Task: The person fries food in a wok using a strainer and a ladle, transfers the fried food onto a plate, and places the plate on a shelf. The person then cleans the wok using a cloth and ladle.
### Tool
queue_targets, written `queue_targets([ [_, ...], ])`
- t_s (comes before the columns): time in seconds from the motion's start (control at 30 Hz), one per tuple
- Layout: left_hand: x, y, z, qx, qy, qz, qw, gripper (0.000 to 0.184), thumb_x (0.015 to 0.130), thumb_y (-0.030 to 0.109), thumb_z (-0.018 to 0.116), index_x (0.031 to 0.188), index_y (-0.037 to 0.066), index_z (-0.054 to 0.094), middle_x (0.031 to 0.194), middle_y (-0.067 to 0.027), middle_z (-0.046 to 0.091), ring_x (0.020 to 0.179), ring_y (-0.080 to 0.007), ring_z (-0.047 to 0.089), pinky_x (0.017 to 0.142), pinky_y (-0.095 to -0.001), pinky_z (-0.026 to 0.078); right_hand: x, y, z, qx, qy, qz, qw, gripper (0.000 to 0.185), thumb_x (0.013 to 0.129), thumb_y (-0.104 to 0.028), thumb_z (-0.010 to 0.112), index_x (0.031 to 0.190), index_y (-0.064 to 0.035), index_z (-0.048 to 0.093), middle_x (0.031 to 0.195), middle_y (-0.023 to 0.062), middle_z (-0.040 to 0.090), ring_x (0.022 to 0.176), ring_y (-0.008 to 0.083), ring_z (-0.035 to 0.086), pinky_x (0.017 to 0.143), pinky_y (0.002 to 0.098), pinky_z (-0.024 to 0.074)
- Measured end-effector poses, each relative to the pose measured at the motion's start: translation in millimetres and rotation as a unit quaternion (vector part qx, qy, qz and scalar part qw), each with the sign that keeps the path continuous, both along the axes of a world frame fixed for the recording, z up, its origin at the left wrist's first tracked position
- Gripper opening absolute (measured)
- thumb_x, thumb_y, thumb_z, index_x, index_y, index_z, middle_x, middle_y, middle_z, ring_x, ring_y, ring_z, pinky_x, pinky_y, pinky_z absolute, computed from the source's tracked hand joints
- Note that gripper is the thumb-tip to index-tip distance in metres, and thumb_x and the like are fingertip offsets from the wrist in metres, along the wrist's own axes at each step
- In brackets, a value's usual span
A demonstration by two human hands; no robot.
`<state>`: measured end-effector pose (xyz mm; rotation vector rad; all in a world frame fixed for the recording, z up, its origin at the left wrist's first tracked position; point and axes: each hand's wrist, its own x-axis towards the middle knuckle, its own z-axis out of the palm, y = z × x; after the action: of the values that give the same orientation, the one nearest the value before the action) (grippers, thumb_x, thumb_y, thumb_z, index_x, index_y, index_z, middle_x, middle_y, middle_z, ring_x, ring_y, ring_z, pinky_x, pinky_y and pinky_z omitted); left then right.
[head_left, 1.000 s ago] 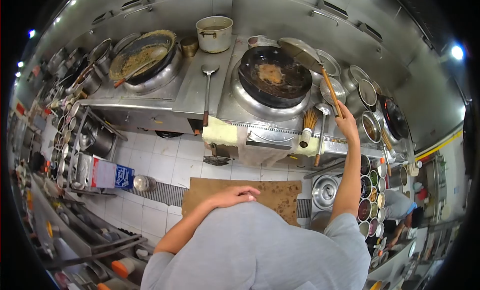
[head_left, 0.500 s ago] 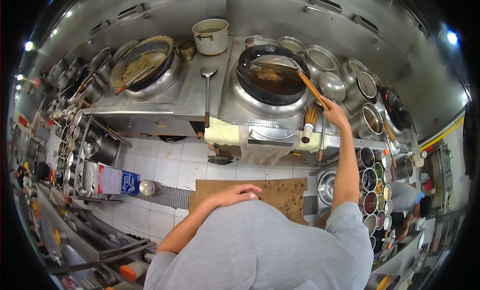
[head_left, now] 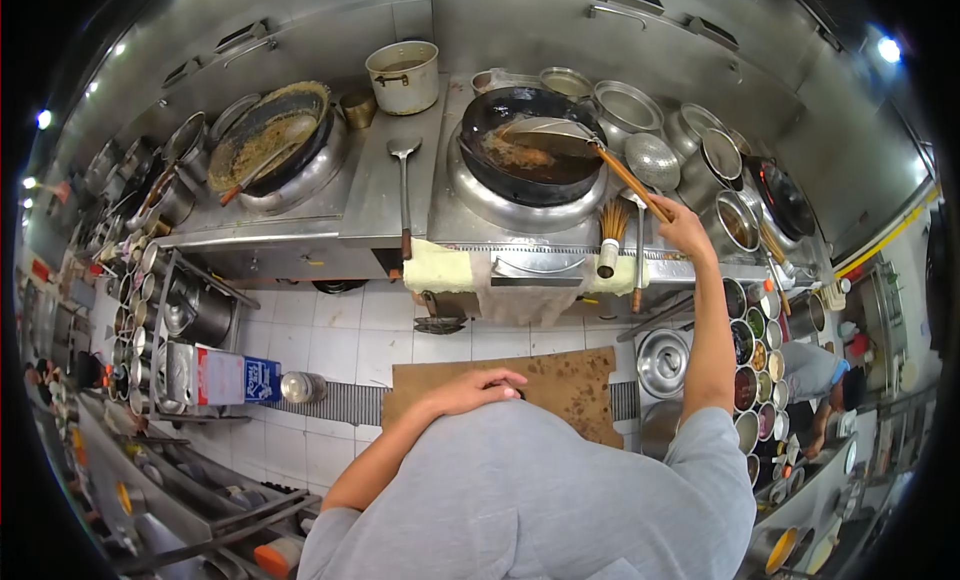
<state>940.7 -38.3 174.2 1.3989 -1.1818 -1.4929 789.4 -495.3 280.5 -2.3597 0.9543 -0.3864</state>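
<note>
My right hand (head_left: 686,228) is closed round the long wooden handle of a strainer (head_left: 630,183). The strainer's wide head lies inside a black wok (head_left: 487,176) on the right burner, over dark liquid. A brown piece of food (head_left: 526,157) shows in that liquid, bubbling around it. Below my right hand are a bamboo brush (head_left: 610,240) and a ladle handle (head_left: 638,270) at the stove's front edge. My left hand (head_left: 478,391) rests against the front of my grey shirt, fingers stretched out and holding nothing.
A second wok (head_left: 310,150) with a spatula stands on the left burner. Between the burners are a metal turner (head_left: 405,180) and a tall pot (head_left: 408,90). Seasoning containers (head_left: 745,385) line the right side. Another person (head_left: 815,370) bends over at far right.
My right hand has moved right, drawing the strainer a little to the right across the wok. The view has shifted slightly. My left hand stays in place.
</note>
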Motion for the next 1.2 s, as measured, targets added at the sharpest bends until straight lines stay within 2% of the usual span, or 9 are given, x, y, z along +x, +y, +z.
queue_targets([
  [0.33,2.8,6.1,-2.9,0.000,0.006,0.003,1.000,0.046,0.102,0.038,0.050,0.139,0.011,0.051,0.126,-0.0098,0.064,0.121,-0.0202,0.056,0.104,-0.0346,0.042,35.8,26.9,6.5,-0.017,-0.024,-0.012,1.000,0.066,0.074,-0.007,0.060,0.138,-0.0252,0.057,0.110,0.0170,0.069,0.094,0.0256,0.066,0.087,0.0339,0.0492],
  [0.53,-0.5,6.2,-1.2,-0.006,0.012,0.004,1.000,0.045,0.102,0.036,0.050,0.139,0.010,0.051,0.124,-0.0090,0.065,0.117,-0.0184,0.057,0.102,-0.0334,0.042,98.9,-9.4,-72.0,-0.084,0.046,0.025,0.995,0.070,0.075,-0.011,0.060,0.142,-0.0265,0.051,0.117,0.0158,0.068,0.106,0.0284,0.065,0.091,0.0351,0.0477],
  [0.63,-1.8,8.1,-0.8,-0.008,0.008,0.008,1.000,0.044,0.102,0.035,0.050,0.139,0.010,0.051,0.124,-0.0086,0.065,0.117,-0.0180,0.057,0.101,-0.0330,0.043,120.5,-10.6,-106.7,-0.013,-0.099,0.033,0.994,0.071,0.076,-0.010,0.059,0.145,-0.0256,0.048,0.104,0.0158,0.069,0.082,0.0267,0.067,0.074,0.0362,0.0525],
  [0.7,-1.7,11.0,0.9,-0.004,0.004,0.020,1.000,0.044,0.102,0.034,0.050,0.139,0.010,0.051,0.123,-0.0086,0.065,0.117,-0.0180,0.057,0.102,-0.0329,0.043,116.7,24.8,-72.4,0.230,-0.064,-0.044,0.970,0.071,0.079,-0.007,0.060,0.147,-0.0213,0.044,0.083,0.0056,0.061,0.059,0.0149,0.055,0.049,0.0302,0.0445],
  [0.93,-2.9,11.6,-4.0,0.004,0.006,0.030,1.000,0.043,0.103,0.034,0.050,0.139,0.010,0.051,0.123,-0.0077,0.065,0.116,-0.0172,0.057,0.102,-0.0321,0.042,88.0,25.8,-38.4,0.282,-0.160,-0.035,0.945,0.069,0.080,-0.003,0.059,0.145,-0.0240,0.048,0.067,-0.0011,0.046,0.045,0.0064,0.036,0.036,0.0252,0.0289],
  [1.0,-4.1,8.6,-10.7,-0.006,0.028,0.019,0.999,0.043,0.102,0.034,0.051,0.139,0.010,0.051,0.122,-0.0074,0.066,0.115,-0.0164,0.057,0.101,-0.0316,0.042,98.2,10.7,-57.0,0.242,-0.125,-0.041,0.961,0.070,0.077,-0.002,0.060,0.144,-0.0193,0.049,0.083,0.0038,0.063,0.057,0.0101,0.052,0.047,0.0274,0.0424],
  [1.07,-7.9,5.3,-4.1,-0.003,0.025,0.020,0.999,0.044,0.101,0.035,0.053,0.137,0.011,0.053,0.117,-0.0062,0.067,0.112,-0.0158,0.058,0.100,-0.0310,0.042,125.3,-21.5,-116.4,-0.073,-0.217,0.003,0.973,0.065,0.078,-0.012,0.063,0.141,-0.0283,0.052,0.091,0.0140,0.071,0.074,0.0286,0.069,0.067,0.0401,0.0545],
  [1.13,-11.2,0.3,-1.1,-0.001,0.019,0.022,1.000,0.045,0.099,0.037,0.056,0.135,0.011,0.055,0.112,-0.0050,0.069,0.109,-0.0151,0.058,0.099,-0.0303,0.042,133.3,27.0,-85.1,-0.060,-0.067,-0.107,0.990,0.065,0.077,-0.015,0.064,0.139,-0.0323,0.053,0.112,0.0161,0.069,0.099,0.0358,0.068,0.088,0.0445,0.0522],
  [1.2,-12.2,-2.1,-1.5,-0.006,0.029,0.018,0.999,0.045,0.099,0.037,0.056,0.135,0.011,0.055,0.114,-0.0059,0.069,0.109,-0.0153,0.059,0.099,-0.0304,0.042,142.4,47.2,-103.4,-0.110,0.024,-0.119,0.986,0.068,0.079,-0.018,0.067,0.142,-0.0347,0.048,0.105,0.0210,0.068,0.096,0.0392,0.067,0.084,0.0489,0.0533],
])
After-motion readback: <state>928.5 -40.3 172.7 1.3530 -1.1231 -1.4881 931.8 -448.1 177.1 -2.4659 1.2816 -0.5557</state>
